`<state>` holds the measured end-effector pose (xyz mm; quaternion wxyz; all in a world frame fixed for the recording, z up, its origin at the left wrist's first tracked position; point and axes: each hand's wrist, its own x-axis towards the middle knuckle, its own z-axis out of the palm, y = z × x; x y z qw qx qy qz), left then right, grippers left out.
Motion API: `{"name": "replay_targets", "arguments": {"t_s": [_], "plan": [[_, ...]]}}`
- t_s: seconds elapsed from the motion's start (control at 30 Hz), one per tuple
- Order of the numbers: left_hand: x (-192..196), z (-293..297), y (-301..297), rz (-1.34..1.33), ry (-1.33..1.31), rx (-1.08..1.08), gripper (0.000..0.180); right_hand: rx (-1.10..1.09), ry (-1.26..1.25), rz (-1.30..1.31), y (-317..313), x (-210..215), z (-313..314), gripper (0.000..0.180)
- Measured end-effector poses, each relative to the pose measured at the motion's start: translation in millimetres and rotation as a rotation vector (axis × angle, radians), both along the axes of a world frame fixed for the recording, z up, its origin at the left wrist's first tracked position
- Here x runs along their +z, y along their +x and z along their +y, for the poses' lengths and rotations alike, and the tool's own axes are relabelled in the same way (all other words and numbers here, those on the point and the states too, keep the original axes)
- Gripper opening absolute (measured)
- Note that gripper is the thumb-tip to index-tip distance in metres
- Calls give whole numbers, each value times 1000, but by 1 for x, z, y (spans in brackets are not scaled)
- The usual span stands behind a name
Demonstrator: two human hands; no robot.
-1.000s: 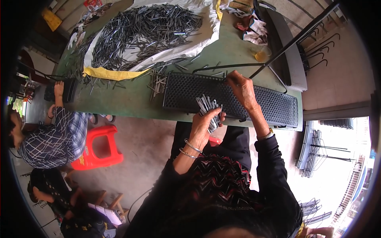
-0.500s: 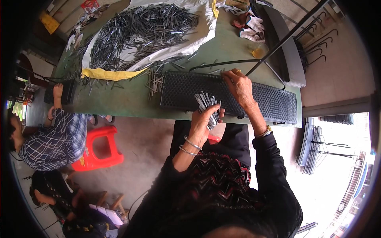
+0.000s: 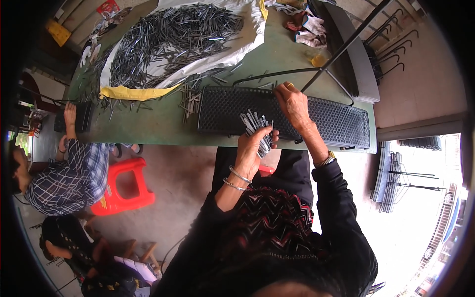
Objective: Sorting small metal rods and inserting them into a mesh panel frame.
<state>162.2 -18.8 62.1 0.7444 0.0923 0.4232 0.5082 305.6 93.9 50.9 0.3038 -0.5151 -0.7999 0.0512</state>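
Observation:
My left hand (image 3: 253,142) is closed round a bundle of thin metal rods (image 3: 256,123), their ends fanning up past the fingers. It hovers at the near edge of a long black perforated panel (image 3: 336,121) lying on the green table. Above the panel's far edge, my right hand (image 3: 293,103) has its fingertips pinched together; whatever lies between them is too small or hidden to make out. Black bent bars (image 3: 319,72) rise from the panel's far side.
A white sack (image 3: 217,62) with a heap of dark metal rods (image 3: 173,37) spreads across the table's far side. Loose rods (image 3: 192,101) lie left of the panel. Gloves (image 3: 311,32) and a yellow cup (image 3: 319,60) sit far right. A co-worker (image 3: 64,168) works at left beside a red stool (image 3: 126,185).
The view has shifted slightly. Both hands stay over the panel in nearly the same poses, the left still holding the rods and the right still pinched at the far edge.

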Motion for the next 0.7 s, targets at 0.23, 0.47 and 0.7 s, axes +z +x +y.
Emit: {"name": "replay_targets", "arguments": {"t_s": [0.23, 0.47, 0.7], "plan": [[0, 0, -1, -13, 18, 23, 14, -35, -324, 257, 10, 32, -29, 21], [-7, 0, 6, 7, 85, -26, 16, 216, -819, 570, 15, 47, -69, 9], [-3, 1, 11, -201, 15, 24, 19, -178, -282, 511, 9, 39, -43, 7]]}}
